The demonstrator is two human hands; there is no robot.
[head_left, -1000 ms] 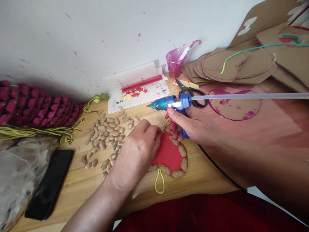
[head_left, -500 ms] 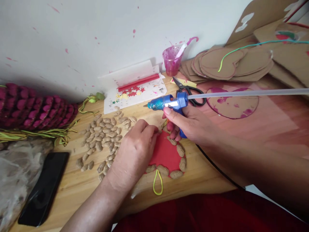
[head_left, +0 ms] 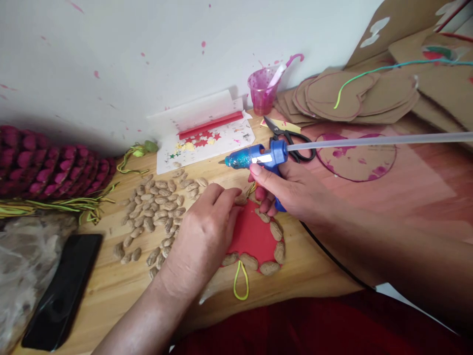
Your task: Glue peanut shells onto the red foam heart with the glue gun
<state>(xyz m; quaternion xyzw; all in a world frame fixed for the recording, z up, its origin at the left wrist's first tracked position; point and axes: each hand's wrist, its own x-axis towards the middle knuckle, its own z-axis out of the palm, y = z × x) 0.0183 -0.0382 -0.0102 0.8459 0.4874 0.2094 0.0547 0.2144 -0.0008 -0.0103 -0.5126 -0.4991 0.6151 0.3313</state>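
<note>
1. Right grip (head_left: 295,190) clasps the glue gun (head_left: 254,157), centre.
2. Left grip (head_left: 207,224) is by a peanut (head_left: 241,199); cannot tell whether pinched.
3. Red card (head_left: 253,231), lower centre: edging peanuts (head_left: 276,230) line right and bottom.
4. Loose peanuts (head_left: 161,201), centre left, seem unused.

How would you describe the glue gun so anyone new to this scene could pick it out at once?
On the wooden table, find the red piece partly edged with peanuts. Just above it in the picture, the right hand grips the glue gun. Its blue body and the long whitish stick reaching from its back set it apart from the black scissors behind.
</note>
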